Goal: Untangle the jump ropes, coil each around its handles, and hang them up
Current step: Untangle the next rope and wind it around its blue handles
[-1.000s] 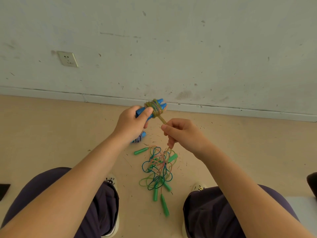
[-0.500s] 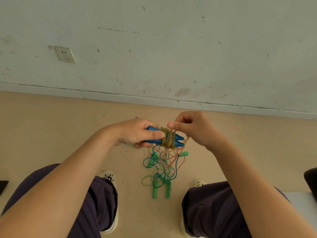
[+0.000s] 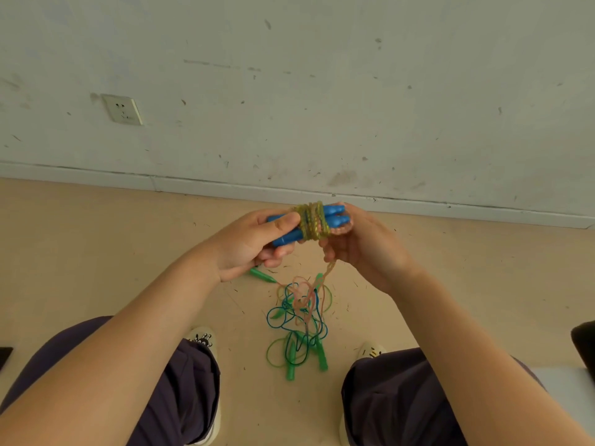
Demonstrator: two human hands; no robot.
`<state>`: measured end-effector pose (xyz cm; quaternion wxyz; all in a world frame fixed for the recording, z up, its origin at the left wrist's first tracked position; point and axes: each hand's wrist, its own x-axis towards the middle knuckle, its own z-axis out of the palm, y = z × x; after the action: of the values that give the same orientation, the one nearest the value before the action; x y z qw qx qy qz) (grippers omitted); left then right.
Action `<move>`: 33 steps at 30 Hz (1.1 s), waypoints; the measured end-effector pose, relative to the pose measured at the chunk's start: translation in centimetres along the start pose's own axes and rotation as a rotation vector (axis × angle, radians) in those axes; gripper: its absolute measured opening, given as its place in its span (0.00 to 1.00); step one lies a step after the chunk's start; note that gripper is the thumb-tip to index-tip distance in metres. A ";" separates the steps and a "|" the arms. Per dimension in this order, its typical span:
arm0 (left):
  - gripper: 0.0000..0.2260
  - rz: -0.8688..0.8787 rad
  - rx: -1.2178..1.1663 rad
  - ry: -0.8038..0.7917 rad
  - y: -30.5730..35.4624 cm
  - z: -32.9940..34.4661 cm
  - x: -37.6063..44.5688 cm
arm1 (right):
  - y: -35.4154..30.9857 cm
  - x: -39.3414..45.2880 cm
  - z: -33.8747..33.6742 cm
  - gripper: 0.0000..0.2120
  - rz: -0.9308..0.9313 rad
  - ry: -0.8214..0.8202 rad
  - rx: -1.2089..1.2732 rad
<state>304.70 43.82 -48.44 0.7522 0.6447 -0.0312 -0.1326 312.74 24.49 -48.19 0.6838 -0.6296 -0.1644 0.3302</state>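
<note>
My left hand [image 3: 254, 243] grips a pair of blue handles [image 3: 335, 215] held side by side, with several turns of yellowish rope [image 3: 311, 221] coiled round their middle. My right hand [image 3: 363, 249] is at the handles' right end, fingers curled round the loose pinkish rope [image 3: 328, 272], which hangs from it to the floor. Below lies a tangle of blue, green and pinkish ropes [image 3: 299, 313] with green handles [image 3: 291, 365] among them. One more green handle [image 3: 260, 274] pokes out under my left hand.
I am seated with my knees [image 3: 180, 381] apart and both shoes [image 3: 201, 338] on the beige floor. A scuffed white wall with a socket [image 3: 122, 109] stands ahead. A dark object [image 3: 584, 344] sits at the right edge.
My right hand has carried the rope from above the coil round to the right end of the handles. The bundle rose slightly and my left hand kept its grip.
</note>
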 end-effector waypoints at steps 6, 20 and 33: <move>0.14 0.023 -0.047 0.333 -0.4 1.1 0.7 | 0.1 0.2 0.4 0.17 0.077 -0.021 0.110; 0.16 0.004 0.709 0.608 -2.0 1.6 1.3 | 0.6 -0.1 0.7 0.16 0.146 0.036 -0.586; 0.11 -0.261 0.741 0.083 -0.8 0.4 0.0 | -0.2 -0.8 0.4 0.13 -0.027 -0.031 -0.846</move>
<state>304.50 43.35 -49.17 0.4459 0.8760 0.0356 -0.1805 311.97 24.23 -47.77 0.3665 -0.8477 -0.3038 0.2342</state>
